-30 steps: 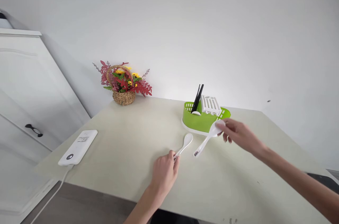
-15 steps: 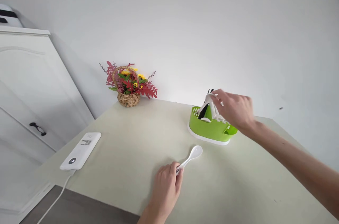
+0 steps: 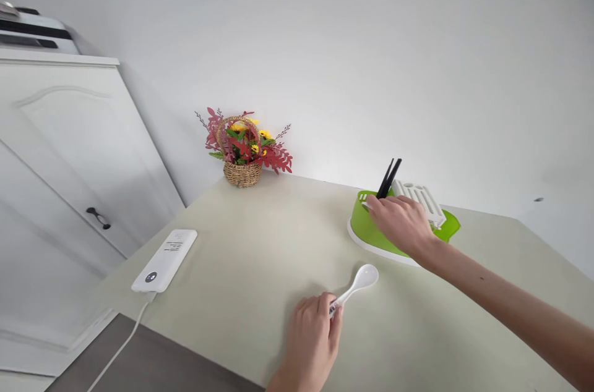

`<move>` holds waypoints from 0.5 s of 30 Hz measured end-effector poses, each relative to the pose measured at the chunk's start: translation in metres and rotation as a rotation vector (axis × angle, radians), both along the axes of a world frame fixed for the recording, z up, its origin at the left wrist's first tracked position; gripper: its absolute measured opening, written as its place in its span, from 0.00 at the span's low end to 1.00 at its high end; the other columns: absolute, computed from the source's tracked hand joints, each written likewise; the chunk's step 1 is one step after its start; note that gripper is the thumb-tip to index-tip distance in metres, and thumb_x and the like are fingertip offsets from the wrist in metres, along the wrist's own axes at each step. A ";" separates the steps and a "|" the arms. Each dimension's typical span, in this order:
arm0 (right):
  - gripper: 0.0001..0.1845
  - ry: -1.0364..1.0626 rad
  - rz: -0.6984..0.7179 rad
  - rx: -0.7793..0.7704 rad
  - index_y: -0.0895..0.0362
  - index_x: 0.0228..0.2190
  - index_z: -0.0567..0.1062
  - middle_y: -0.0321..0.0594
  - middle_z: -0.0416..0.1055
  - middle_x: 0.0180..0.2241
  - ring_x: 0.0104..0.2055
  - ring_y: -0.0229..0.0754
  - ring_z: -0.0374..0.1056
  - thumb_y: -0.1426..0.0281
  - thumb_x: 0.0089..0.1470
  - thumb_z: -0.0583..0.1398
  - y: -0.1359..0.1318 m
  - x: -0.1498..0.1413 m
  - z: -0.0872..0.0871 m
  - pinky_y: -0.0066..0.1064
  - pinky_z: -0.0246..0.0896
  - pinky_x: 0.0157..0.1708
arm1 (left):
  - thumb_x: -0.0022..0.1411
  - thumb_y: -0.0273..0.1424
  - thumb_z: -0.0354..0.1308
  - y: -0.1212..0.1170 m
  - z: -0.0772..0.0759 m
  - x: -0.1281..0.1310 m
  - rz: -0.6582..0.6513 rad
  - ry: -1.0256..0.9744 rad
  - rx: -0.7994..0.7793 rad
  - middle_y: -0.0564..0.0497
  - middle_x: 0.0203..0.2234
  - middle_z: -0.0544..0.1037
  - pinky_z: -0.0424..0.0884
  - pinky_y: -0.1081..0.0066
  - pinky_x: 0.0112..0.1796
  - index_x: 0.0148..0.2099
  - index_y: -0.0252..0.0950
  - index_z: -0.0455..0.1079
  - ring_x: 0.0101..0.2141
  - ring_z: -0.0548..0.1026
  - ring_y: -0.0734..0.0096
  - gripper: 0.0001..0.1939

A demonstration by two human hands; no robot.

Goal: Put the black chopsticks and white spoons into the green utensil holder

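My left hand (image 3: 313, 333) rests on the table, closed round the handle of a white spoon (image 3: 366, 276) whose bowl points away to the right. Over the front rim of a green cutlery holder (image 3: 369, 231) lies my right hand (image 3: 401, 219), its fingers pinched together. A white sliver, seemingly part of a second spoon, shows at those fingertips; the rest is hidden. Black chopsticks (image 3: 388, 178) stand up out of the holder just behind the hand. Right of them leans a white slotted rack (image 3: 421, 201).
At the back left of the pale table (image 3: 260, 243) stands a wicker basket of flowers (image 3: 242, 174). Near the left edge lies a white power bank (image 3: 166, 260) with a cable (image 3: 123, 349) hanging off the table. A white cabinet (image 3: 65, 151) stands at the left.
My right hand has come down from above the holder, with the white spoon in it, to the front rim. My left hand keeps its spoon. The whole view has shifted slightly.
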State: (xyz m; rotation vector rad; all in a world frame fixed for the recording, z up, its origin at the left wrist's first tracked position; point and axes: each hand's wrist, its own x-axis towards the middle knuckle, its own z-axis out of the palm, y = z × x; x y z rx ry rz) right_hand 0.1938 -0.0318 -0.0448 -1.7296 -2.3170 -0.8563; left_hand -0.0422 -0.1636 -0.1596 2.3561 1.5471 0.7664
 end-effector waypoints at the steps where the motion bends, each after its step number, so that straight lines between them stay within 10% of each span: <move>1: 0.13 0.019 0.004 -0.014 0.58 0.37 0.77 0.43 0.75 0.23 0.27 0.45 0.70 0.78 0.63 0.52 0.000 0.001 -0.002 0.35 0.52 0.32 | 0.74 0.31 0.50 0.000 0.000 0.000 0.000 -0.001 -0.009 0.51 0.29 0.80 0.67 0.66 0.32 0.42 0.41 0.68 0.30 0.78 0.60 0.07; 9: 0.16 0.161 0.346 0.058 0.56 0.49 0.76 0.52 0.78 0.50 0.54 0.57 0.71 0.70 0.67 0.52 -0.030 0.004 0.009 0.49 0.60 0.55 | 0.78 0.34 0.40 0.001 -0.009 -0.001 0.041 -0.145 -0.068 0.48 0.31 0.80 0.67 0.66 0.31 0.44 0.40 0.67 0.31 0.79 0.61 0.15; 15: 0.12 0.300 0.512 -0.060 0.51 0.42 0.77 0.43 0.80 0.44 0.42 0.46 0.75 0.69 0.68 0.52 -0.056 0.003 0.020 0.37 0.65 0.41 | 0.78 0.45 0.36 0.007 -0.002 -0.006 0.097 -0.498 -0.250 0.55 0.22 0.68 0.63 0.71 0.26 0.40 0.39 0.65 0.22 0.69 0.69 0.22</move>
